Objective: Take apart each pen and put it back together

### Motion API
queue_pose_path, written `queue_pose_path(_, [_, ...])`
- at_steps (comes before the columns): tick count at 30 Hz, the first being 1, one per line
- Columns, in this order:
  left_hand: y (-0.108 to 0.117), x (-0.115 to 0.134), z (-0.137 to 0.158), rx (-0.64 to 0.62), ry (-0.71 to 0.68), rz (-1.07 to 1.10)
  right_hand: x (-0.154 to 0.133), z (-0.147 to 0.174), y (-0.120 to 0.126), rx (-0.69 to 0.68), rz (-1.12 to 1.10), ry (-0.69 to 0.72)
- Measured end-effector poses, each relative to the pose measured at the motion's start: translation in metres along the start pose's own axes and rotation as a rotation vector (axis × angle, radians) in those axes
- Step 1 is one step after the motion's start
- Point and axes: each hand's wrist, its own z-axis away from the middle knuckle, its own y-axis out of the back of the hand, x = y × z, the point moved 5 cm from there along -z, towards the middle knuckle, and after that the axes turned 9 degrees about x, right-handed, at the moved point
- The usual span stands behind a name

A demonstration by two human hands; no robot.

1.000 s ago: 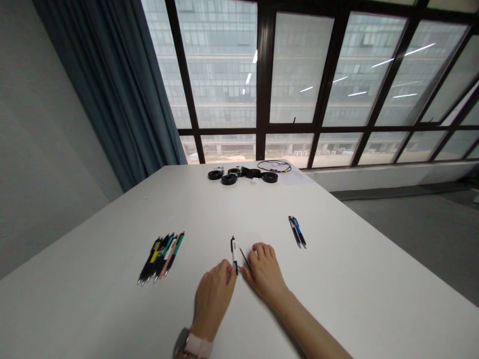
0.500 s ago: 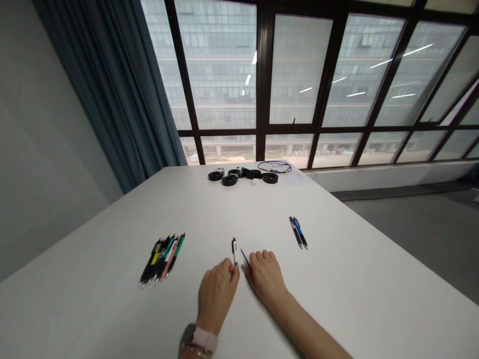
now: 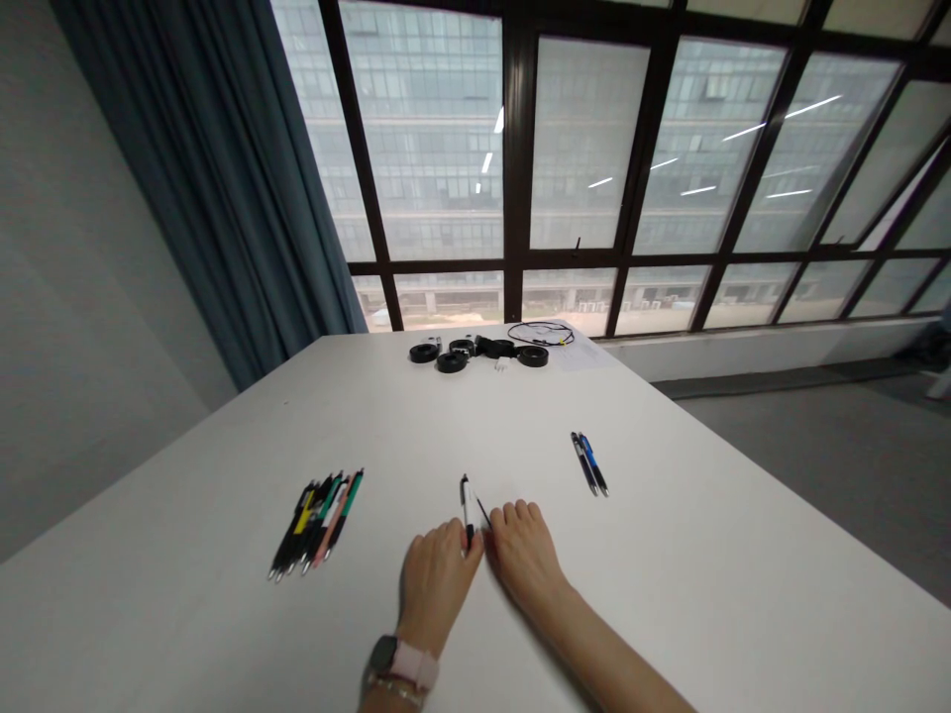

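My left hand (image 3: 440,569), with a watch on its wrist, is closed on a white and black pen (image 3: 467,503) that points away from me, low over the table. Close beside it, my right hand (image 3: 526,550) is closed on a thin dark stick like a pen refill (image 3: 483,512); most of it is hidden by the fingers. Left of my hands lies a row of pens (image 3: 316,525) in black, yellow, green, white and pink. Two more pens, a black one (image 3: 584,463) and a blue one (image 3: 592,461), lie together on the right.
The white table (image 3: 223,634) reaches toward the windows. On its far end sit several black rolls (image 3: 451,362), a coiled black cable (image 3: 541,334) and a pale sheet (image 3: 586,356). A blue curtain (image 3: 208,178) hangs at the left.
My left hand has shifted slightly right and nearer to me, and more of the pen's dark lower part shows. Less of the refill shows beyond my right hand. The view has tilted slightly.
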Motion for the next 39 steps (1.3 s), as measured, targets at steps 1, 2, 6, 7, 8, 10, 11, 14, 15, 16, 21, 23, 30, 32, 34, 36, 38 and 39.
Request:
queue_pose_path(1, [0.000,0.000,0.000,-0.007,0.004,0.000,0.000,0.000,0.000,0.004,0.001,-0.001])
queue_pose_path(2, [0.000,0.000,-0.001,-0.013,0.009,0.001,0.001,0.000,0.000,0.008,0.000,-0.005])
queue_pose_path(6, [-0.001,-0.003,-0.001,-0.045,0.063,0.052,0.002,0.002,-0.002,0.022,-0.006,-0.017])
queue_pose_path(7, [-0.002,-0.005,0.000,-0.053,0.086,0.082,0.002,0.002,-0.002,0.023,-0.008,-0.019])
queue_pose_path(8, [-0.003,-0.008,0.000,-0.061,0.113,0.120,0.002,0.002,-0.002,0.023,-0.010,-0.020])
queue_pose_path(10, [-0.006,-0.014,0.000,-0.067,0.183,0.225,0.002,0.002,-0.002,0.023,-0.010,-0.022])
queue_pose_path(11, [-0.008,-0.017,0.000,-0.063,0.228,0.294,0.002,0.002,-0.002,0.025,-0.009,-0.021])
queue_pose_path(14, [-0.016,-0.029,-0.001,-0.023,0.368,0.563,0.000,0.002,-0.001,0.043,-0.007,-0.009])
queue_pose_path(15, [-0.019,-0.033,-0.002,-0.009,0.406,0.657,0.000,0.002,0.000,0.051,-0.007,-0.005])
queue_pose_path(16, [-0.022,-0.036,-0.003,0.001,0.437,0.741,-0.001,0.002,0.000,0.057,-0.007,0.001])
queue_pose_path(21, [-0.029,-0.045,-0.006,0.019,0.523,0.973,-0.001,0.002,-0.004,0.079,0.024,0.016])
queue_pose_path(23, [-0.030,-0.046,-0.006,0.025,0.541,1.013,-0.001,0.002,-0.005,0.097,0.035,0.027])
queue_pose_path(30, [-0.036,-0.053,-0.007,0.084,0.618,1.115,-0.003,0.004,-0.005,0.104,0.024,0.056])
queue_pose_path(32, [-0.036,-0.055,-0.007,0.105,0.623,1.122,-0.004,0.004,-0.004,0.089,0.013,0.074])
queue_pose_path(34, [-0.035,-0.056,-0.007,0.124,0.628,1.111,-0.005,0.004,-0.003,0.075,0.004,0.079])
queue_pose_path(36, [-0.032,-0.057,-0.006,0.145,0.641,1.097,-0.006,0.004,-0.002,0.068,0.000,0.075])
queue_pose_path(38, [-0.030,-0.058,-0.007,0.161,0.661,1.108,-0.006,0.004,-0.002,0.066,-0.001,0.071])
queue_pose_path(39, [-0.029,-0.059,-0.007,0.166,0.674,1.120,-0.007,0.004,-0.002,0.063,-0.002,0.070])
